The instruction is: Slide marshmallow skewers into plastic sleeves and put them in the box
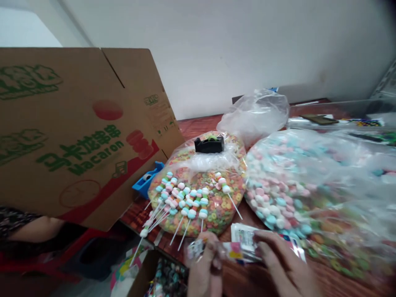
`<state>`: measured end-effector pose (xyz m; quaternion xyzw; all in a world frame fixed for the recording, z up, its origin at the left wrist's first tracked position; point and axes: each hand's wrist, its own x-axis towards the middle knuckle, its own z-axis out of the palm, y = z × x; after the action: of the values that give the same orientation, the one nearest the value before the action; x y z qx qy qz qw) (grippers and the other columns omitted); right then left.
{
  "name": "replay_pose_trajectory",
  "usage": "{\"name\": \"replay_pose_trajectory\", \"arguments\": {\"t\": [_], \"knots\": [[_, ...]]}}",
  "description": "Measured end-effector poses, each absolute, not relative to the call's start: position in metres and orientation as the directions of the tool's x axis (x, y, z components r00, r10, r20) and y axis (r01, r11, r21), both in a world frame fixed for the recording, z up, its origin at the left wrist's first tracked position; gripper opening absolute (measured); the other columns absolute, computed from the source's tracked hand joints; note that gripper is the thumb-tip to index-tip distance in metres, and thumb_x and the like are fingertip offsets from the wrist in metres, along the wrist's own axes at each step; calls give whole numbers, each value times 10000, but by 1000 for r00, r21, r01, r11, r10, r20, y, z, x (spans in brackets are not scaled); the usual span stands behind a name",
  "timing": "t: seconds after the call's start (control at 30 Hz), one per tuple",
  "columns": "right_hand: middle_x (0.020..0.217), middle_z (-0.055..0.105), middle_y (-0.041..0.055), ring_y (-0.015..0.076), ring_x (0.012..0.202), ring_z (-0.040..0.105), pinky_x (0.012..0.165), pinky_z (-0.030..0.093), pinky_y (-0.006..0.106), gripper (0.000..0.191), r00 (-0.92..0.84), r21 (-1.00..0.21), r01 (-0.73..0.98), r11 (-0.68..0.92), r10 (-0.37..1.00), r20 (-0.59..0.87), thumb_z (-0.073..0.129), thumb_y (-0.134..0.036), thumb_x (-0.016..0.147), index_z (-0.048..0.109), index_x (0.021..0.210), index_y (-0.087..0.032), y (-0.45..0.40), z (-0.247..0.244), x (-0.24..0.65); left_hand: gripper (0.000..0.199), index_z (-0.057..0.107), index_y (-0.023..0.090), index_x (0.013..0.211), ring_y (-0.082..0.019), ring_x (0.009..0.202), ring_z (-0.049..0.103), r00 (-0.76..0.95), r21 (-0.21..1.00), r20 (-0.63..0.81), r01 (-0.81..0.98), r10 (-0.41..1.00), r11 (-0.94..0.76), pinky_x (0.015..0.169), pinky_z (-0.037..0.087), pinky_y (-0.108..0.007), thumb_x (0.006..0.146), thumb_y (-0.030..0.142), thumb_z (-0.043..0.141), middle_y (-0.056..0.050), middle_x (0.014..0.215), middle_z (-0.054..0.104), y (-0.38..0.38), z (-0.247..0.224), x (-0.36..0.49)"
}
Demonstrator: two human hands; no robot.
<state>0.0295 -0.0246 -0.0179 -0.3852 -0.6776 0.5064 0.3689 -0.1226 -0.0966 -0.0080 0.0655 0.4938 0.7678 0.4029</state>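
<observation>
My left hand (206, 264) is at the bottom centre, thumb and fingers closed on a small clear printed plastic wrapper (232, 250). Its contents are blurred. Over the right end of that wrapper reaches my right hand (281, 264), fingers stretched out and somewhat apart, close to a stack of flat printed packets (246, 235). Just beyond, several candy skewers (192, 202) of pastel marshmallow pieces and coloured rings on white sticks lie on a big clear bag of ring-shaped candy (222, 206). One single skewer (225, 187) lies apart to the right.
A large cardboard box (83, 136) stands at left. A black tape dispenser (209, 144) rests on the ring bag; a blue one (147, 180) is beside it. A bag of pastel marshmallow candy (281, 194) lies at right. An open box (145, 272) sits below the table edge. Another person's arm (31, 229) shows at left.
</observation>
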Motion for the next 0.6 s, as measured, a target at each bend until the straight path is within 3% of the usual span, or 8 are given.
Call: {"name": "replay_pose_trajectory", "arguments": {"t": [0.07, 0.17, 0.3, 0.4, 0.5, 0.57, 0.6], "knots": [[794, 716, 24, 185, 765, 660, 693, 484, 236, 333, -637, -978, 181, 104, 770, -36, 483, -470, 925, 682, 821, -224, -29, -19, -13, 461, 568, 153, 632, -22, 399, 334, -715, 789, -325, -566, 619, -238, 419, 290, -149, 505, 407, 931, 90, 460, 428, -119, 0, -156], [644, 677, 46, 191, 655, 631, 607, 447, 258, 431, -677, -971, 216, -104, 700, -226, 538, -544, 859, 589, 611, -196, -44, -31, -79, 446, 534, 161, 664, -3, 402, 326, -773, 746, -374, -579, 512, -328, 425, 328, -129, 548, 344, 924, 102, 528, 447, -146, 2, -189], [525, 614, 3, 156, 450, 592, 428, 404, 225, 450, -691, -941, 165, -294, 646, -323, 471, -636, 844, 466, 667, -223, -59, -44, -131, 345, 550, 169, 725, 4, 418, 369, -768, 682, -417, -618, 486, -392, 427, 357, -107, 639, 213, 881, 100, 588, 475, -158, -2, -204], [526, 572, -48, 104, 399, 540, 415, 390, 186, 435, -704, -931, 98, -352, 637, -315, 400, -616, 904, 478, 749, -217, -57, -42, -123, 275, 601, 172, 793, -4, 418, 394, -731, 603, -463, -674, 501, -426, 459, 412, -122, 682, 176, 853, 101, 563, 461, -151, -2, -202], [480, 530, -64, 112, 397, 530, 405, 411, 179, 439, -666, -972, 54, -229, 717, -206, 396, -581, 942, 622, 911, -206, -44, -35, -78, 251, 596, 164, 763, -14, 401, 362, -667, 493, -495, -744, 557, -452, 422, 379, -132, 696, 139, 837, 109, 517, 391, -136, 0, -195], [694, 708, 13, 174, 692, 704, 616, 552, 201, 385, -576, -997, 57, 56, 817, 13, 493, -537, 918, 708, 939, -218, -35, -31, -36, 266, 568, 160, 705, -16, 393, 336, -640, 440, -526, -768, 560, -464, 392, 337, -134, 699, 131, 832, 112, 501, 355, -125, 1, -187], [819, 754, 35, 200, 779, 723, 686, 570, 217, 363, -556, -992, 63, 110, 829, 57, 551, -540, 880, 734, 939, -232, -31, -30, -14, 265, 564, 158, 700, -17, 396, 334, -629, 426, -541, -777, 558, -463, 392, 336, -134, 706, 127, 827, 112, 502, 350, -120, 1, -183]]}}
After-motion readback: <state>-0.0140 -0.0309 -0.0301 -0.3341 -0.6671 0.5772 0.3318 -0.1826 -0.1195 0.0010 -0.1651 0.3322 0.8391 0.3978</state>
